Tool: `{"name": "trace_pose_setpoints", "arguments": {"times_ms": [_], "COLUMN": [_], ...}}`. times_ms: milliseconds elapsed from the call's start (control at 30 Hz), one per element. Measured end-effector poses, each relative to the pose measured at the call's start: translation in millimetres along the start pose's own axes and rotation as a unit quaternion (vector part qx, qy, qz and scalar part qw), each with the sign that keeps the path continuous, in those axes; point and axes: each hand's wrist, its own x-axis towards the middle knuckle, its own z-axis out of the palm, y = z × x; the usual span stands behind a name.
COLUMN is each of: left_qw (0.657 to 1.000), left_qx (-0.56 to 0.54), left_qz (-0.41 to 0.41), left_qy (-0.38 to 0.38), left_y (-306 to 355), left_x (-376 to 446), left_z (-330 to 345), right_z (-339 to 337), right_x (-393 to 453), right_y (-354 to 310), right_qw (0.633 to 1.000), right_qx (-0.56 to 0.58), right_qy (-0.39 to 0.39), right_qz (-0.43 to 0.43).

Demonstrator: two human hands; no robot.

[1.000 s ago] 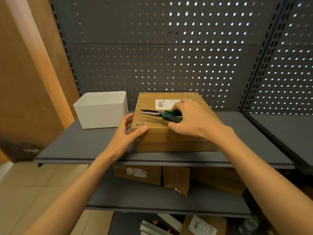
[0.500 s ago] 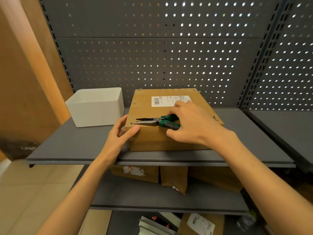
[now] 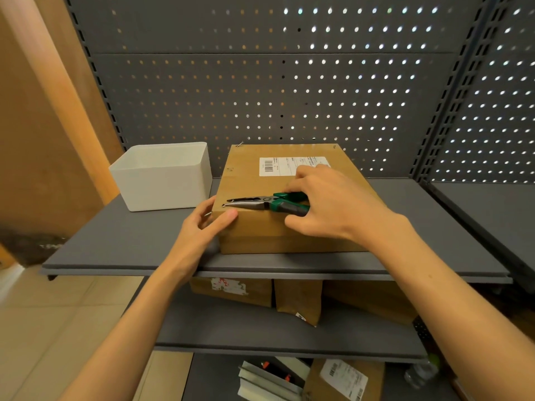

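A brown cardboard box with a white barcode label lies flat on the grey shelf. My right hand grips the green and black handles of long-nose pliers, whose jaws point left and reach the box's front left corner, at a small metal staple. My left hand holds that same corner, thumb on the top edge and fingers against the left side. Small staples also show at the box's far corners.
A white plastic bin stands to the left of the box. A perforated grey back panel rises behind. The lower shelf carries several brown parcels; more packages lie below. A wooden wall is at left.
The pliers' jaws have moved down and left from the box's top surface to its front left corner. My left hand stays on that corner. The view has shifted slightly.
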Motion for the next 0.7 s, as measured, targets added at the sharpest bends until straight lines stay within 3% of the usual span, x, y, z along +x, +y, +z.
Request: {"name": "trace_pose_setpoints", "arguments": {"times_ms": [700], "left_qw": [1.0], "left_qx": [-0.012], "left_qz": [-0.006], "left_qy": [0.001], "left_y": [-3.7], "left_x": [3.4], "left_z": [-4.3], "right_z": [-1.1], "right_x": [4.3], "right_y": [9.4], "right_qw": [1.0], "right_qx": [0.006], "right_qy": [0.005], "right_qz": [-0.009]}}
